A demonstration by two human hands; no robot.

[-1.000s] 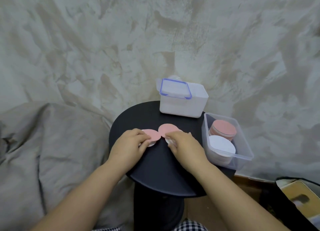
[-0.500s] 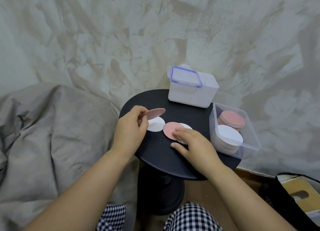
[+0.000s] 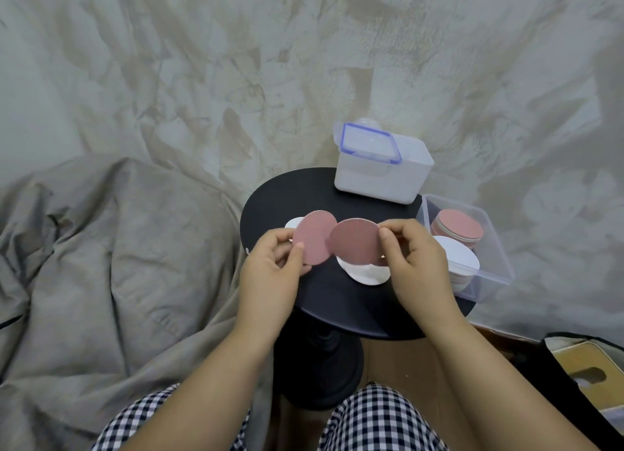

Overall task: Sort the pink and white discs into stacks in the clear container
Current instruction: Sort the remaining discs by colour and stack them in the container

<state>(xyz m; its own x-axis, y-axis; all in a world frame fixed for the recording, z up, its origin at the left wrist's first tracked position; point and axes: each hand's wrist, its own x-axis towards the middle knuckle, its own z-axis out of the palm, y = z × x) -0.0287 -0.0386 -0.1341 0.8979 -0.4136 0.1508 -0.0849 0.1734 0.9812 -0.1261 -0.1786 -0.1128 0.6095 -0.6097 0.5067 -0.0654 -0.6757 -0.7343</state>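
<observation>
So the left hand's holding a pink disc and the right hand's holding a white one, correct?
Not quite. In the head view the right hand pinches the right pink disc, not a white one. The left hand does hold the left pink disc. The white discs lie on the black table beneath.

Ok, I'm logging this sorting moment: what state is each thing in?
Left hand: pinches one round pink disc, held above the table.
Right hand: pinches second pink disc, also raised.
White discs: lying loose on round black table.
Clear plastic container: open, holding pink stack and white stack.
White box: blue-rimmed lid on top.
</observation>
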